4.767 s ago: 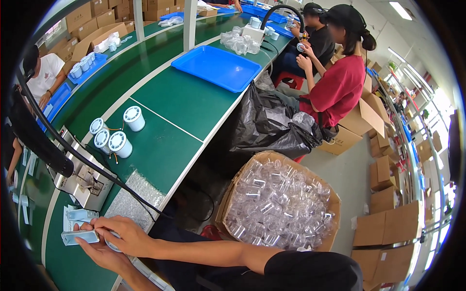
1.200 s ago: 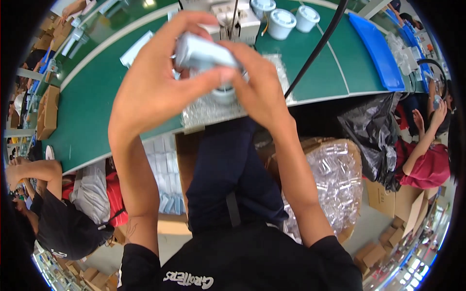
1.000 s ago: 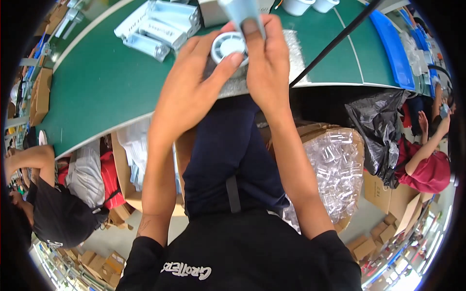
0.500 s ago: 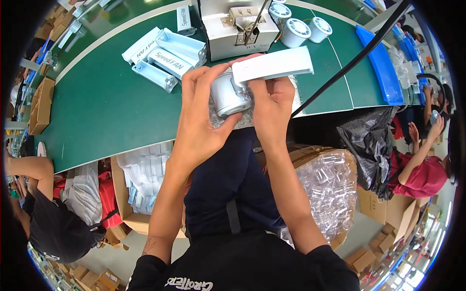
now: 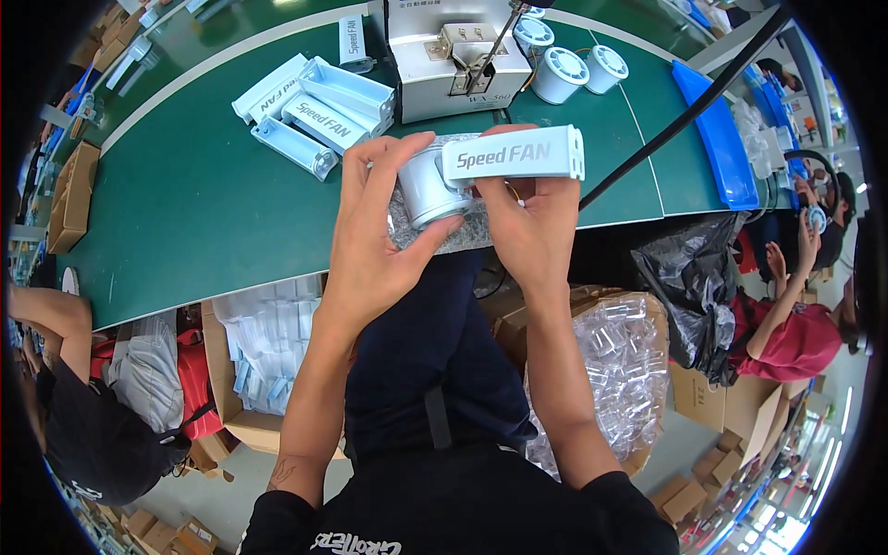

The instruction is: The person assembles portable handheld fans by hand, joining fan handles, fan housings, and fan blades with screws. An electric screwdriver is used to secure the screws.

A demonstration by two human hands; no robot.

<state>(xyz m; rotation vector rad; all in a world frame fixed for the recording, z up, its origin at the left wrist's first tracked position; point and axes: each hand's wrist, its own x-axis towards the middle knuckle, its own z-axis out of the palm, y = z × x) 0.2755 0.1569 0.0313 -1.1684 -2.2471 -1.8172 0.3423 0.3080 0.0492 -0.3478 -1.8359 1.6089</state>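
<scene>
My left hand wraps round a pale, round fan housing, thumb at its lower rim and fingers along its far side. A long light-blue plastic handle shell with lettering on its face meets the housing's right side. That shell is gripped by my right hand, its thumb underneath and the other fingers partly hidden behind it. A short bit of wire shows beside the right thumb. Both parts are held just above a sheet of bubble wrap at the table's front edge.
Beyond my hands stands a metal screw-feeding machine. Several light-blue handle shells lie to its left, and several round fan heads to its right. A black cable slants across the right side. Boxes of clear plastic parts flank my legs.
My right hand has turned the handle shell so its lettered face now shows, and lowered it slightly. My left hand keeps its hold on the housing.
</scene>
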